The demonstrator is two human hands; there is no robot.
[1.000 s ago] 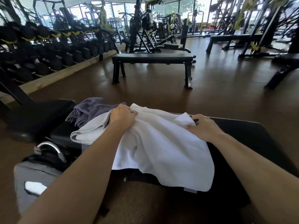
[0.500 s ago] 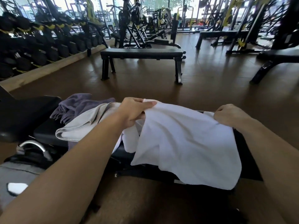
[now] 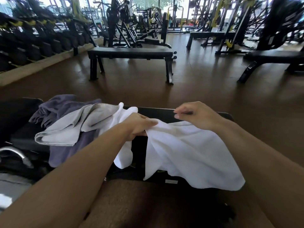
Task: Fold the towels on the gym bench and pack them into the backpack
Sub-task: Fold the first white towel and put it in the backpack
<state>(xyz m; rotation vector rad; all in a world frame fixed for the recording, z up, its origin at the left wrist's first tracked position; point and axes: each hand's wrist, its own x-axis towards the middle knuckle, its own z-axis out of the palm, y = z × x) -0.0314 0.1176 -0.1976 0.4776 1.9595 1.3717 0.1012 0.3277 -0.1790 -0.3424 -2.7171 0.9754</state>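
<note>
Since a moment ago my right hand point(image 3: 195, 115) has let go of the far edge of the white towel point(image 3: 189, 155) and lifted just above it, while my left hand point(image 3: 139, 125) has slid rightward along the cloth toward the middle of the table point(image 3: 158, 112). Now my left hand is clamped on a bunched fold of the white towel, fingers curled round it and knuckles up. My right hand hovers near it, fingers loosely bent and spread, holding nothing; its wrist sits over the towel's upper edge, though I cannot tell whether it touches the cloth. The two hands are close together but not touching.

The white towel lies across the black padded table, most of it draping over the near edge and hanging down in front of me, with a narrower tail falling below my left hand. To the left of it a grey towel point(image 3: 74, 127) lies rumpled on the table, its hemmed edge folded over, and it rests on top of a purple towel point(image 3: 62, 106) that spills both behind and below it.

At the far left edge, low down, I see a curved metal handle point(image 3: 14, 153) and part of a grey and black bag point(image 3: 9, 188) on the floor beside the table. Across the brown floor point(image 3: 213, 89) stands another black bench point(image 3: 131, 53).
</note>
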